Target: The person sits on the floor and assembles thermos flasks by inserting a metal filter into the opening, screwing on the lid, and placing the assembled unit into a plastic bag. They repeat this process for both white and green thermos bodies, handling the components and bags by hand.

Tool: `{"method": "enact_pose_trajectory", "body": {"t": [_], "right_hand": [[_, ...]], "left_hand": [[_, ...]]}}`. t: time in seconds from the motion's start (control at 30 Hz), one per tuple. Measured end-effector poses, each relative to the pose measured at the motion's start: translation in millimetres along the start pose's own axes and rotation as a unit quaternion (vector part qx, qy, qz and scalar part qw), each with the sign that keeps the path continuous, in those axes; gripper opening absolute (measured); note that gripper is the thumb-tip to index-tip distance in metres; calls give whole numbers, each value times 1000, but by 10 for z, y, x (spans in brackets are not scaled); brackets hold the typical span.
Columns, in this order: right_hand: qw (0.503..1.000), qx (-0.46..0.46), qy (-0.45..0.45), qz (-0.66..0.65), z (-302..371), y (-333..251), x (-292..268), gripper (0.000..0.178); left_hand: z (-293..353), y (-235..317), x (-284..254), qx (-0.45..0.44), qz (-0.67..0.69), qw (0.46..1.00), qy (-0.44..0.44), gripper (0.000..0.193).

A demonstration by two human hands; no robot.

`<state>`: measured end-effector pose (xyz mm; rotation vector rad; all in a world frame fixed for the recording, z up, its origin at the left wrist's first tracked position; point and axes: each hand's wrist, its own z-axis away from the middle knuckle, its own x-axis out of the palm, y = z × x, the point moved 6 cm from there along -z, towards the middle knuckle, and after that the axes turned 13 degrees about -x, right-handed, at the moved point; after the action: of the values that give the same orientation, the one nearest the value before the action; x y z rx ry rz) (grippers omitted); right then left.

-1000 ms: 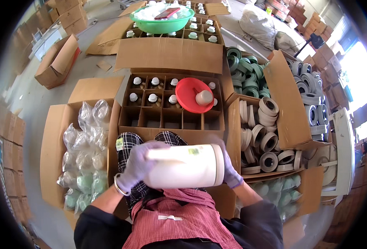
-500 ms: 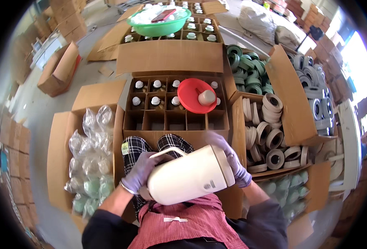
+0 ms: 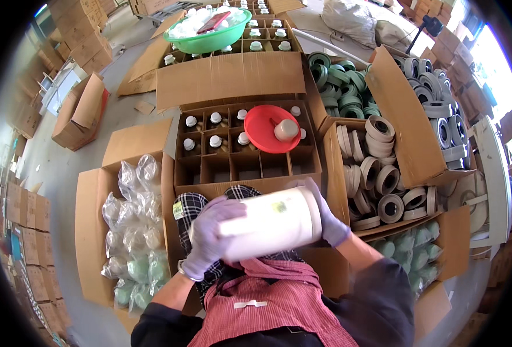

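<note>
A cream-white thermos jug [image 3: 270, 222] lies sideways across my lap, its surface smeared by motion, with a faint greenish patch on its upper side. Around its left end is my left hand [image 3: 214, 234] in a pale purple glove, fingers bent over the body. My right hand [image 3: 327, 218], gloved the same, grips the right end by the cream rim ring. The jug's handle is not visible now. Just beyond stands a divided carton [image 3: 247, 184] holding several white-capped jugs in its far cells. A red dish [image 3: 260, 139] with a beige cup-shaped piece [image 3: 286, 130] rests on top of it.
At left, a carton holds bagged clear and green parts [image 3: 131, 231]. To the right are cartons of cream rings [image 3: 386, 176], green rings [image 3: 343, 87], grey rings [image 3: 435, 98] and bagged green parts [image 3: 412, 251]. A green basin [image 3: 210, 41] with a phone sits on a farther carton.
The jug has been turned about its length, so its handle and printed mark no longer show. My left hand has shifted up over its body; my right hand stays at the right end.
</note>
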<state>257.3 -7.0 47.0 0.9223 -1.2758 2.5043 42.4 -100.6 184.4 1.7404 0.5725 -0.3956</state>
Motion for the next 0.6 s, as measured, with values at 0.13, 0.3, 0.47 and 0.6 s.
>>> {"method": "enact_pose_trajectory", "body": {"t": [0.13,0.3,0.47,0.6], "right_hand": [[1000,7,3,18,66,22,-101,67],[789,-418,-332,305,456,-728,807,61],[932,93,-249,-246,-61,222,28,45],[934,62,-207,-286,-262,498,-221,71]], "left_hand": [[-66,137,-58,42,6,999,-22,20],[306,-795,29,-399,240,879,-100,33],[6,376,173,145,-178,972,-49,24],[-228,254,-10,79,-105,990,-50,19]]}}
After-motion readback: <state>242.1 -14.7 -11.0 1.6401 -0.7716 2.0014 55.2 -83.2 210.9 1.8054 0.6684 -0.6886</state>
